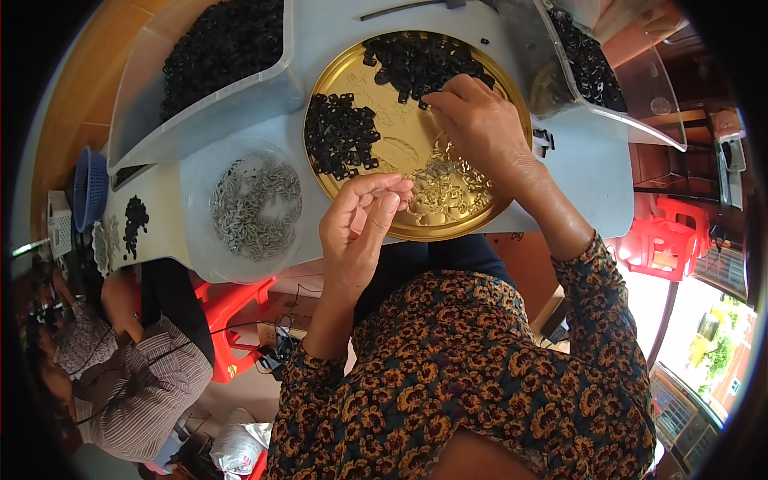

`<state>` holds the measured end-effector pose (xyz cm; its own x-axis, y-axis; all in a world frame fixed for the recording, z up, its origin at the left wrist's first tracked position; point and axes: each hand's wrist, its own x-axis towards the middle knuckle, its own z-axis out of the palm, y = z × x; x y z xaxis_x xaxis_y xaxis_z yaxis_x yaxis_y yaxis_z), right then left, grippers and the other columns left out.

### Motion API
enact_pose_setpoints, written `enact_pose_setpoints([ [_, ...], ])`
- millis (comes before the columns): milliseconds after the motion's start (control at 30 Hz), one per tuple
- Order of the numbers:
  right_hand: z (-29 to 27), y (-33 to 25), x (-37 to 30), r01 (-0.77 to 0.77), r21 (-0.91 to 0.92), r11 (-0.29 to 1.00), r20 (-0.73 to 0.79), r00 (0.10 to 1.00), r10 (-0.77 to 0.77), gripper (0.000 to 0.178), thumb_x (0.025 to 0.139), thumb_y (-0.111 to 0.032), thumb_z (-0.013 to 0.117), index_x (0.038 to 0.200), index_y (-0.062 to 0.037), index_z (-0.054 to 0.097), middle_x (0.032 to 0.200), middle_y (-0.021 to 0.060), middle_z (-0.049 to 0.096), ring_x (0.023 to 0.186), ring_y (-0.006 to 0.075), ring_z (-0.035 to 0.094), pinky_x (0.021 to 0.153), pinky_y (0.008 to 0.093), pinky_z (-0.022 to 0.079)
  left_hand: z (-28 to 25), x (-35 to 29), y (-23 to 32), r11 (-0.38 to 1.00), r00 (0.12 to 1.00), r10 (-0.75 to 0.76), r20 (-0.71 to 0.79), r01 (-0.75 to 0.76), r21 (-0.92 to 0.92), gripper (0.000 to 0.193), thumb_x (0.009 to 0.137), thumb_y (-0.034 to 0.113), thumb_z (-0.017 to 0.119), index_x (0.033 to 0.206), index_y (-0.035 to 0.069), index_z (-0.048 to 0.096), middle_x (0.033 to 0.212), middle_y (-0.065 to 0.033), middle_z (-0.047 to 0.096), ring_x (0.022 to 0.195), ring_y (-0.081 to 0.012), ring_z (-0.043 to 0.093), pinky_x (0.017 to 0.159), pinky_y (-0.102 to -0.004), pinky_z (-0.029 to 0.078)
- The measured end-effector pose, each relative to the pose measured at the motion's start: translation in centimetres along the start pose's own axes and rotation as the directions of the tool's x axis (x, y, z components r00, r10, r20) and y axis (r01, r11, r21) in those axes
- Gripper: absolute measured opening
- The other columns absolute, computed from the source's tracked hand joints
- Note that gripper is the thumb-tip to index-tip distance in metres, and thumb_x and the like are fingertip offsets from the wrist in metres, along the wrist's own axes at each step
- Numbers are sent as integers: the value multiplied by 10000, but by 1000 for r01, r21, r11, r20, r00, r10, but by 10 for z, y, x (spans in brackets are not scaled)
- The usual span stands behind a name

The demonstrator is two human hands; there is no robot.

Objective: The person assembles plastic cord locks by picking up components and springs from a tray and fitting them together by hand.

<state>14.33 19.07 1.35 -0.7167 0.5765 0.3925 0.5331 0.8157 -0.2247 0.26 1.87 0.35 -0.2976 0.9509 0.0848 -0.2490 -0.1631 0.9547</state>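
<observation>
A round gold-coloured tray (384,88) lies on the table in front of me. My right hand (484,124) reaches over it, thumb and forefinger drawn together at the edge of a pile of small black parts (408,60). Whether a part is between those fingertips is hard to see. Closer to me, my left hand (360,224) is pinched at the tray's near rim; what it holds is too small to name. A second pile of square black parts (342,136) sits at the tray's left. Small shiny metal pieces (444,192) lie at its near side, between my hands.
A clear bin of black parts (224,56) stands at the far left, another bin (588,64) at the far right. Left of the tray is a bowl of silver screw-like pieces (256,208). A person in striped clothing (152,384) sits at left, near a red stool (232,336).
</observation>
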Motion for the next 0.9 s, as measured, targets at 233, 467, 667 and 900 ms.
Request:
enact_pose_setpoints([
  [233,4,-5,-3,47,5,999,96,994,-47,173,824,-134,659,994,-111,681,946,36,598,857,239,630,682,365,530,-2,-1,-1,1000,1000,-3,-19,3,3,203,955,55,522,1134,-30,563,1031,-145,649,942,-202,633,841,-323,506],
  [467,7,1,6,79,-22,997,123,990,-75,262,773,-108,679,1034,-110,657,930,40,603,855,238,641,670,359,530,-1,1,0,1000,999,-19,-28,19,-3,198,958,61,521,1127,-31,567,1020,-148,653,918,-198,637,833,-319,513],
  [667,7,2,14,65,1,998,213,975,-64,213,783,-82,670,994,-94,646,889,40,613,810,238,652,650,357,524,0,3,2,997,997,-70,-15,69,-30,196,958,77,548,1124,-26,565,1032,-127,645,930,-162,617,853,-289,495],
  [900,-3,-8,2,-506,758,411,465,862,203,171,895,-146,650,1010,-20,638,830,17,637,648,68,573,581,219,465,4,9,1,997,994,-77,-81,79,24,205,958,74,541,1131,-36,556,998,-125,639,879,-154,619,810,-274,509],
])
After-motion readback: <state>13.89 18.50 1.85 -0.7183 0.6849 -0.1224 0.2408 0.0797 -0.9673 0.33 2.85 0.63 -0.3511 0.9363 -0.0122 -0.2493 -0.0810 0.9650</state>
